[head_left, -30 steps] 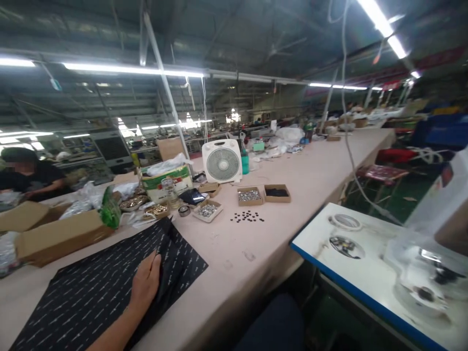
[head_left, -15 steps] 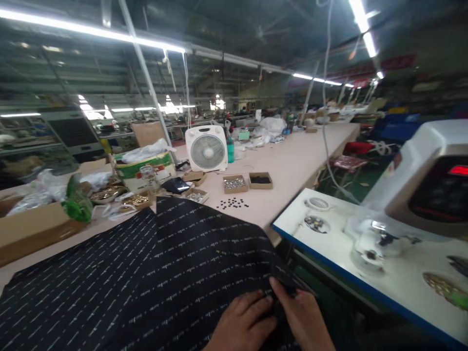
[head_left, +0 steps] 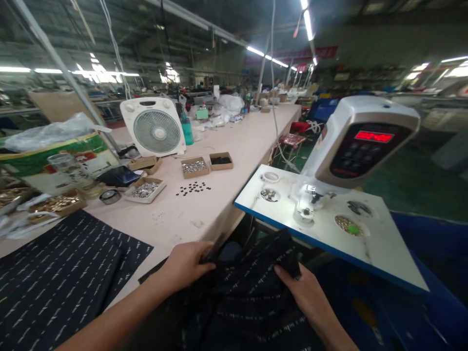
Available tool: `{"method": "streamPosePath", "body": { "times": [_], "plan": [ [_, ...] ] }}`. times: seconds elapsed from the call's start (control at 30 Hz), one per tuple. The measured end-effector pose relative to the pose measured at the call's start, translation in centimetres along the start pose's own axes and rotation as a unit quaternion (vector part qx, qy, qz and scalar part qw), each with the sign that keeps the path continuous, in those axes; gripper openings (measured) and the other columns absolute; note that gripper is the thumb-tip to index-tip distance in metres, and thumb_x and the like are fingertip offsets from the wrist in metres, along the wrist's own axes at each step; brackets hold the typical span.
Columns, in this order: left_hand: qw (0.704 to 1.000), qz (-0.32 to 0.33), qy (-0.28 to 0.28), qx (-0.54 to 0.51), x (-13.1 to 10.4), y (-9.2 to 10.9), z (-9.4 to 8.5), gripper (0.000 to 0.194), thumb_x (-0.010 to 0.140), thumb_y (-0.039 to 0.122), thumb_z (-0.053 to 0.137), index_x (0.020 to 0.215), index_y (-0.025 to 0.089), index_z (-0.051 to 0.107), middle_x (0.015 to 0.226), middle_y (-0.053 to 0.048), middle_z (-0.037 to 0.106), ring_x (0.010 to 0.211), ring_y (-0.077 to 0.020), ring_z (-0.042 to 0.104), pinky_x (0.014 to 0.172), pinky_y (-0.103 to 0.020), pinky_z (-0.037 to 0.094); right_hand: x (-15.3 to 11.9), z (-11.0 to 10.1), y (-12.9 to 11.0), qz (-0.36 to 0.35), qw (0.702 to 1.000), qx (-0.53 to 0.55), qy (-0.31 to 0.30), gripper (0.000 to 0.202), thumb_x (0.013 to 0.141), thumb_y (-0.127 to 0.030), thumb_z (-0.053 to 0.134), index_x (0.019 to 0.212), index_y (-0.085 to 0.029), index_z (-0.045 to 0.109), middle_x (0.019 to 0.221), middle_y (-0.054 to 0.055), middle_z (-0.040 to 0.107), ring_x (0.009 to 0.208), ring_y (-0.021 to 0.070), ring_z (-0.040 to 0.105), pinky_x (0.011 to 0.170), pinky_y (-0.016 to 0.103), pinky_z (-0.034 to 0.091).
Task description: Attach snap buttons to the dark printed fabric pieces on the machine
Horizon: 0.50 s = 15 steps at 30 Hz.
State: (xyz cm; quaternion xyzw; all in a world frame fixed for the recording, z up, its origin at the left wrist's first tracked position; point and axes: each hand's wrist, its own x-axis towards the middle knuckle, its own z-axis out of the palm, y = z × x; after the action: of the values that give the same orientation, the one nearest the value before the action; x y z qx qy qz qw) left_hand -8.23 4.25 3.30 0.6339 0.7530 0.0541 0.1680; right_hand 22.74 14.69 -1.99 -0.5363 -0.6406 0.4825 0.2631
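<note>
A dark fabric piece with rows of small white print (head_left: 252,292) hangs bunched between my hands, off the table's edge. My left hand (head_left: 193,263) grips its left side, thumb and fingers closed on the cloth. On the other side my right hand (head_left: 298,282) pinches the upper right edge, thumb on top and fingers hidden behind. More of the same printed fabric (head_left: 54,273) lies flat on the table at the left. Beyond my right hand stands a white snap-fastening machine (head_left: 361,141) with a lit red display.
The machine's white worktop (head_left: 325,219) has round wells with small metal parts. On the pink table (head_left: 234,131) are a white fan (head_left: 157,127), loose black bits (head_left: 193,188), and cardboard trays of small silver parts (head_left: 194,167) and gold parts (head_left: 58,204).
My view has turned right toward the machine. Both hands have lifted a piece of the printed fabric off the table and moved apart, holding it between them.
</note>
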Motion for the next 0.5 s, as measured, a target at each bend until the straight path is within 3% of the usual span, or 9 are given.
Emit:
{"method": "streamPosePath", "body": {
  "times": [0.07,0.13,0.17,0.2,0.27,0.33,0.43,0.5],
  "plan": [
    [0.999,0.035,-0.036,-0.011,0.3,0.6,0.9,0.021,0.093,0.031,0.055,0.104,0.022,0.070,0.096,-0.006,0.074,0.092,-0.0265,0.071,0.081,-0.037,0.054,-1.2,-0.7,-1.3,-0.110,0.982,-0.099,0.117,0.066,0.079,-0.052,0.072,0.133,-0.016,0.062,0.132,0.016,0.067,0.121,0.0394,0.062,0.105,0.054,0.047],
    [0.996,0.084,-0.019,-0.024,0.6,1.7,0.8,0.023,0.095,0.026,0.047,0.094,0.021,0.069,0.094,-0.006,0.072,0.090,-0.0229,0.069,0.079,-0.032,0.051,-2.8,-0.6,-3.9,-0.265,0.920,-0.182,0.224,0.076,0.082,-0.044,0.073,0.149,-0.019,0.045,0.148,0.016,0.053,0.136,0.0383,0.049,0.114,0.057,0.038],
    [0.994,0.106,-0.008,-0.031,0.9,2.4,0.5,0.023,0.095,0.024,0.046,0.096,0.021,0.069,0.095,-0.006,0.071,0.090,-0.0220,0.068,0.078,-0.031,0.050,-3.4,-0.3,-5.3,-0.340,0.885,-0.215,0.236,0.078,0.084,-0.039,0.074,0.152,-0.021,0.040,0.152,0.015,0.049,0.141,0.0378,0.044,0.116,0.057,0.034],
    [0.991,0.125,0.000,-0.037,1.2,3.1,0.0,0.023,0.094,0.022,0.046,0.099,0.021,0.068,0.097,-0.006,0.071,0.091,-0.0217,0.067,0.079,-0.031,0.049,-3.8,0.2,-6.7,-0.403,0.856,-0.246,0.212,0.078,0.084,-0.035,0.075,0.152,-0.023,0.039,0.154,0.014,0.047,0.144,0.0376,0.040,0.117,0.057,0.032],
    [0.988,0.147,0.010,-0.039,1.9,4.4,-1.0,0.024,0.089,0.017,0.047,0.102,0.020,0.066,0.099,-0.007,0.070,0.092,-0.0224,0.066,0.080,-0.032,0.049,-3.4,1.3,-8.7,-0.457,0.827,-0.307,0.115,0.073,0.085,-0.030,0.075,0.150,-0.023,0.043,0.155,0.013,0.048,0.147,0.0378,0.034,0.120,0.058,0.025],
    [0.988,0.149,0.002,-0.039,2.5,5.4,-1.7,0.023,0.085,0.013,0.048,0.099,0.020,0.065,0.096,-0.007,0.071,0.090,-0.0235,0.067,0.077,-0.032,0.048,-1.7,2.3,-9.2,-0.432,0.831,-0.349,0.019,0.063,0.086,-0.022,0.071,0.145,-0.018,0.049,0.147,0.015,0.056,0.141,0.0359,0.043,0.119,0.055,0.025],
    [0.987,0.138,-0.020,-0.082,2.8,6.1,-1.9,0.019,0.086,0.015,0.049,0.097,0.022,0.063,0.091,-0.004,0.072,0.085,-0.0239,0.068,0.072,-0.031,0.047,1.5,2.6,-8.3,-0.340,0.862,-0.362,-0.106,0.037,0.087,-0.011,0.061,0.123,-0.019,0.066,0.114,0.010,0.074,0.108,0.0257,0.065,0.100,0.042,0.041],
    [0.979,0.147,-0.025,-0.139,2.8,6.2,-1.7,0.020,0.089,0.020,0.051,0.105,0.024,0.063,0.097,-0.003,0.073,0.090,-0.0231,0.068,0.076,-0.030,0.048,2.7,2.2,-7.9,-0.312,0.867,-0.357,-0.151,0.024,0.087,-0.010,0.058,0.103,-0.021,0.072,0.096,0.005,0.075,0.091,0.0210,0.066,0.087,0.035,0.042]
  ]
}}
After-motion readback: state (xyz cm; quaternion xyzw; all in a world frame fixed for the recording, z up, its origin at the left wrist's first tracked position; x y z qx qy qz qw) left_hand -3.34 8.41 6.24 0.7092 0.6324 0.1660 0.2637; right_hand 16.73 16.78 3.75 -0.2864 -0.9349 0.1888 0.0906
